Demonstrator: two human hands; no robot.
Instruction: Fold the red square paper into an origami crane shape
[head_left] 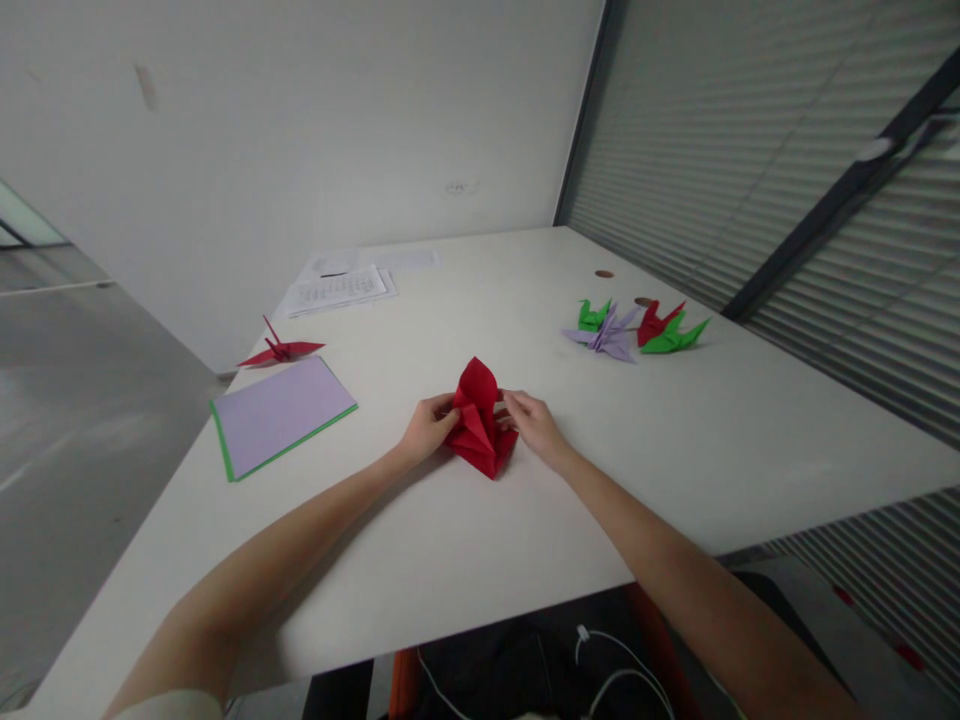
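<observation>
A person's left hand (429, 427) and right hand (534, 424) pinch opposite sides of a half-folded red origami paper (478, 418) at the middle of a white table (465, 560), fingers closed narrowly on its flaps. A stack of lilac and green sheets (281, 415) lies to the left, a finished red crane (279, 350) beyond it, printed pages (339, 290) farther back. 4 folded cranes (634, 330) cluster to the right. The raised upper flap looks loose; an uneven pull from either hand could likely skew the crease or tear the paper.
</observation>
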